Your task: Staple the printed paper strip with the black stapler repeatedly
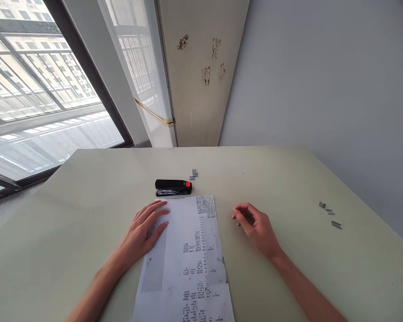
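A long printed sheet of paper (pixel 177 268) lies on the table, with print down its right side and a dense printed block at its top right corner. My left hand (pixel 147 230) rests flat on the sheet's upper left edge, fingers stretched out. To the right of the paper, my right hand (pixel 253 223) is loosely curled on the table, thumb against the fingers, and nothing shows in it. A black stapler (pixel 173 188) with an orange patch lies just beyond the paper's top edge. Close behind its right end are several small staple strips (pixel 194 174).
More short staple strips (pixel 329 212) lie on the right side of the pale table (pixel 272 179). A grey wall (pixel 322 80) borders the table on the right. Beyond the far edge stand a stained beige panel (pixel 198 103) and a window (pixel 36 76) at left.
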### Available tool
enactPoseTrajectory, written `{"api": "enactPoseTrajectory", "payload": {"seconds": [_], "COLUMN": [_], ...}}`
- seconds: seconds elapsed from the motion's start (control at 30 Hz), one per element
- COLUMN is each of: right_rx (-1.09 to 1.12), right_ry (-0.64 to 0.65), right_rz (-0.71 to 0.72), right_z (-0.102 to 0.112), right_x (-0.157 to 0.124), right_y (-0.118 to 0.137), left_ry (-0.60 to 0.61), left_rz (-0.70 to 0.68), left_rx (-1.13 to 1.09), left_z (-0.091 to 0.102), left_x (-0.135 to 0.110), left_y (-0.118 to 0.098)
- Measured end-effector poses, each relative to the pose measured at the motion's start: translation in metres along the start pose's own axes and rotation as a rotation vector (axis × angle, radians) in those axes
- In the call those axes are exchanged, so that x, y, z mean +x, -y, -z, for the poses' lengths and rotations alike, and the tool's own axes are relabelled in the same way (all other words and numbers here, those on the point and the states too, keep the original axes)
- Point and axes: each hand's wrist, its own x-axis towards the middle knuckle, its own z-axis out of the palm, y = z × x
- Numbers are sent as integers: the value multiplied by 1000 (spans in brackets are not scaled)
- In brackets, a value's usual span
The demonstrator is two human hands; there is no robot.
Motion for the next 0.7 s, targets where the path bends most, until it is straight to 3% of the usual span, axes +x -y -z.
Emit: {"api": "enactPoseTrajectory", "payload": {"seconds": [0.43,0.7], "right_rx": [-7,11], "right_ry": [-7,-17], "right_rz": [-34,-13], "right_z": [1,1], "right_x": [-3,-2], "right_y": [-5,-2], "left_ry": [-194,-240], "left_rz": [152,164], "left_rx": [-26,-21], "left_z": [5,5], "left_x": [-2,1], "left_y": [-6,-7]}}
